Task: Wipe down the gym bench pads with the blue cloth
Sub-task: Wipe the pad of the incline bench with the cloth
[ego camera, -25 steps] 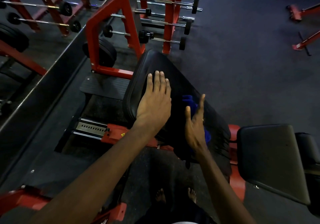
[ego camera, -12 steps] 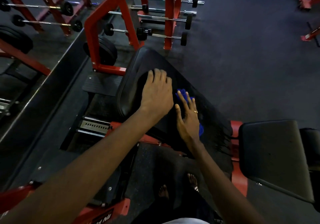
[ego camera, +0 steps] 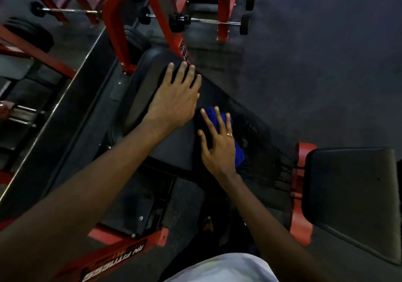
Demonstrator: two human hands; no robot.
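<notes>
Head view: right hand [ego camera: 219, 149] and left hand [ego camera: 174, 98] flat on an inclined black pad [ego camera: 174, 151], dim gym.
Right hand, fingers straight, presses the one blue cloth [ego camera: 238, 155] onto the pad, hiding most of it; left lies flat, empty, just beyond. A second pad [ego camera: 352, 194] at right is cut off. Dark floor [ego camera: 315, 75] all round; barbells [ego camera: 208, 21] on red racks [ego camera: 224, 9] behind are cropped, uncountable.

Head-worn wide-angle view, looking steeply down, close over bench pad [ego camera: 174, 151], forearms entering from below
</notes>
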